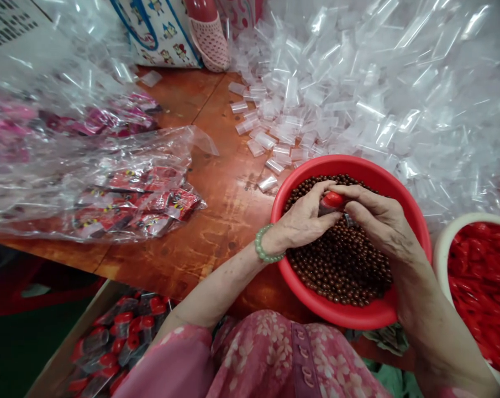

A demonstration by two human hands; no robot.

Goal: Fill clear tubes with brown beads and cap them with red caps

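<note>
Red cap (333, 199): pinched between my left hand (305, 221) and right hand (376, 221), fingertips of both closed on it, held just above the brown beads (341, 265) in the red basin (359, 315). Something small and dark sits under the cap; I cannot tell what. Green bead bracelet (266, 249) on left wrist. White bowl (442, 243) of red pieces to my right. Clear small bags (357, 83) heaped behind the basin on the wooden table (216, 221).

A small red-capped piece (333, 201) sits pinched above brown beads (341, 265) in a red basin (403, 193).
</note>
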